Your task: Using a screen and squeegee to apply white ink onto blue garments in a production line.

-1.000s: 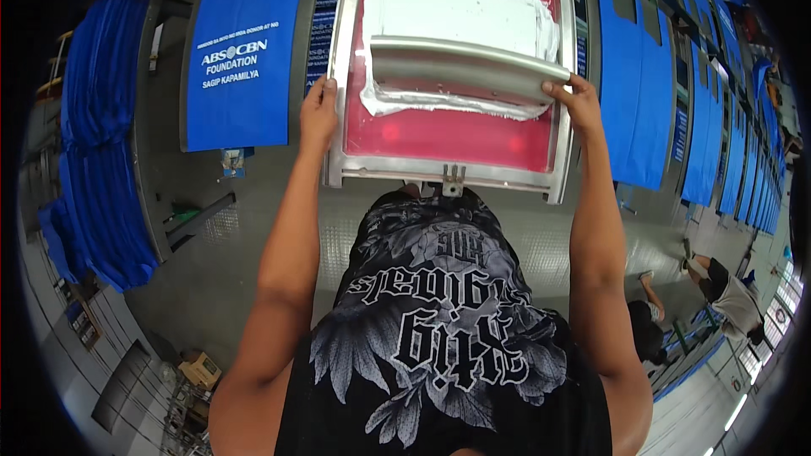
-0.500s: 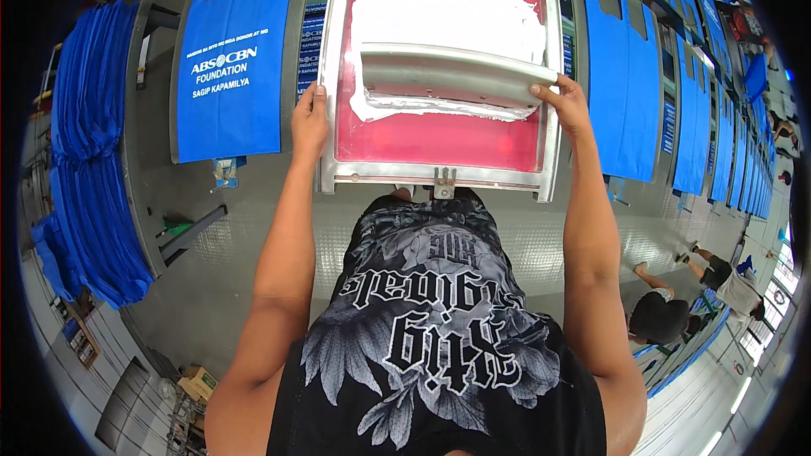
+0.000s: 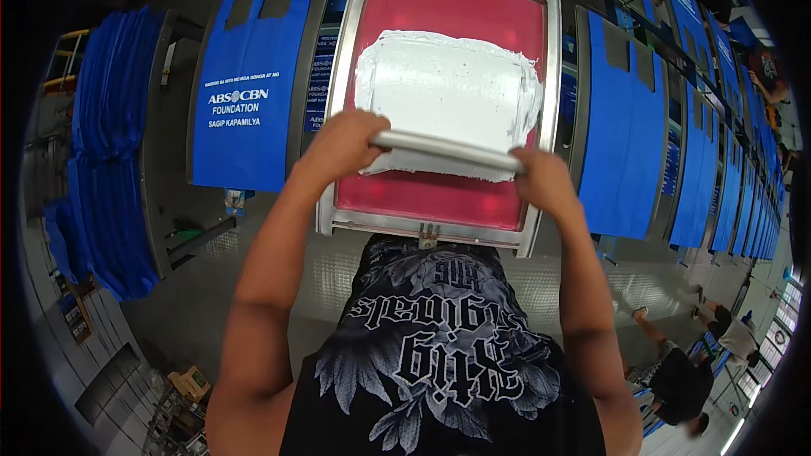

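Fingers [image 3: 372, 127] of two hands [image 3: 343, 146] [image 3: 549, 181] grip one metal bar [image 3: 448, 149] over one red screen [image 3: 456, 7].

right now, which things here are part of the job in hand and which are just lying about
In use:
long silver metal bar, held by left grip and right grip
smooth white paste
red rectangular screen in silver metal frame

Untouched, apparently lying about:
draped stack of blue fabric
tan box, lower left
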Demonstrator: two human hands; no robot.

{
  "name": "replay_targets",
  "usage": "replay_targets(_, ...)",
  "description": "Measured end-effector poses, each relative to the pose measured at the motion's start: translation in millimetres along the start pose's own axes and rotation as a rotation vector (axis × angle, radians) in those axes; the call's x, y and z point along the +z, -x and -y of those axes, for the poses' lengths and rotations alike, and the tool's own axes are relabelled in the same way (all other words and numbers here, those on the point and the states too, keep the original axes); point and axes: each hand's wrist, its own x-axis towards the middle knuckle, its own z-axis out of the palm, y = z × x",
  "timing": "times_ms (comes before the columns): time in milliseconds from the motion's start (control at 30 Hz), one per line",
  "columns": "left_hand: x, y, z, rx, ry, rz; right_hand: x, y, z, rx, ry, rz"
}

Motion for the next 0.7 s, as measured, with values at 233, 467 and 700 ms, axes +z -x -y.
replay_targets(233, 26.0, -79.2, 55.7, 0.091, -0.202, -0.421, 14.3, -114.5, -38.5, -0.216, 0.270, -0.451)
replay_targets(467, 38.8, 22.0, 11.8, -0.097, -0.133, -0.126, 32.0, -7.6, -8.2, -0.258, 0.058, -0.299)
replay_targets(700, 75.3, 50.8, 10.2, -0.029, -0.042, -0.284, 56.2, 21.4, -1.9, -0.135, 0.101, -0.230)
